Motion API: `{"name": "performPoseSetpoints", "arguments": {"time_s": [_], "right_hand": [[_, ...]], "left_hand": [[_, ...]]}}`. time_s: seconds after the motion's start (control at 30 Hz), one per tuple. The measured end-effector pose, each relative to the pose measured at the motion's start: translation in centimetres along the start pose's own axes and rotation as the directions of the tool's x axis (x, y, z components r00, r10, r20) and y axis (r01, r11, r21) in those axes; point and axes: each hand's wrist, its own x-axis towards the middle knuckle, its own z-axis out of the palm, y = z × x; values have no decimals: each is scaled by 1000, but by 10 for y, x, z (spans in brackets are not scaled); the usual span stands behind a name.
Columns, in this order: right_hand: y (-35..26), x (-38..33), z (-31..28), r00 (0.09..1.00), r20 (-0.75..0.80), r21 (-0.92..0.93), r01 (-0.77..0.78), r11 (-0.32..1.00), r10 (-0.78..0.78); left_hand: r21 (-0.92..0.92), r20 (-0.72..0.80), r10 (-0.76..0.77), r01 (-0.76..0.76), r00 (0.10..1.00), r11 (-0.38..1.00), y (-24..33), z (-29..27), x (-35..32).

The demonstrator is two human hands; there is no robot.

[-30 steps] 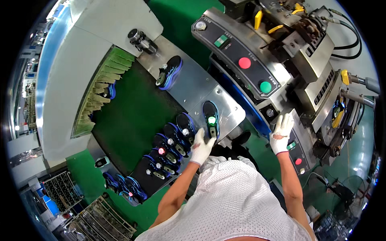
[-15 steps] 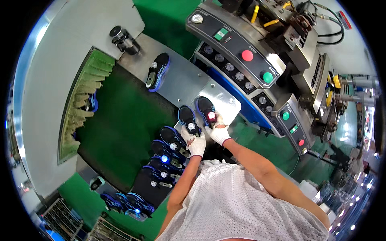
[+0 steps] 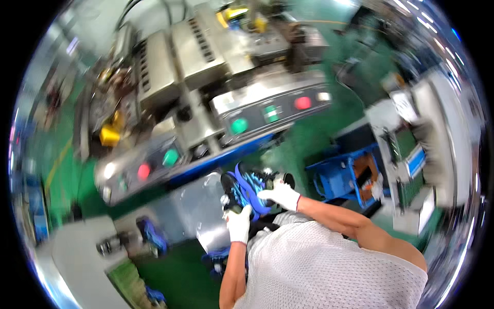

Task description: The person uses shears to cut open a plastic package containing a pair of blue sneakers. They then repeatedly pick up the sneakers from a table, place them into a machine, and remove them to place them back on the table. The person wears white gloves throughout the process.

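Observation:
Both my hands wear white knit gloves. My left hand (image 3: 239, 224) is closed on the heel end of a black and blue sports shoe (image 3: 234, 191), its toe pointing away from me. Pressed beside it is a second black and blue shoe (image 3: 254, 183), gripped near its heel by my right hand (image 3: 281, 196). The shoes are tipped on their sides, with their blue soles facing each other. A whitish knob shows at the opening of the left one. Motion blurs the details.
Ahead stands a machine with two button panels (image 3: 272, 112). A metal table (image 3: 182, 206) lies to the left, holding another shoe (image 3: 153, 235) and a dark cylinder (image 3: 109, 245). A green conveyor belt (image 3: 177, 275) is below it. On the right are a blue cart (image 3: 329, 177) and a grey-white machine (image 3: 448, 144).
My view has swung to the right toward the machines. Both shoes have been lifted off the metal table and tipped together, sole to sole.

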Motion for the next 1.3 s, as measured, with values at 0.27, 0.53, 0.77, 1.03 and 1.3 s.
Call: {"name": "performPoseSetpoints", "arguments": {"time_s": [0.27,0.53,0.77,1.03,1.3], "right_hand": [[123,-128,-133,841,-488,820,350,453,234],[277,-245,-255,62,-718,654,400,642,693],[422,-229,-393,-383,-701,652,-1,758,602],[419,-233,-468,-510,-801,342,40,939,313],[266,-29,-296,888,-452,694,408,593,-82]], "left_hand": [[159,556,356,-517,751,841,160,112,-63],[-364,798,589,-677,128,640,348,298,-182],[-372,653,741,-919,-157,134,416,577,-242],[-530,483,836,-847,-259,44,420,590,-242],[350,800,315,-823,511,447,181,259,-4]]}}
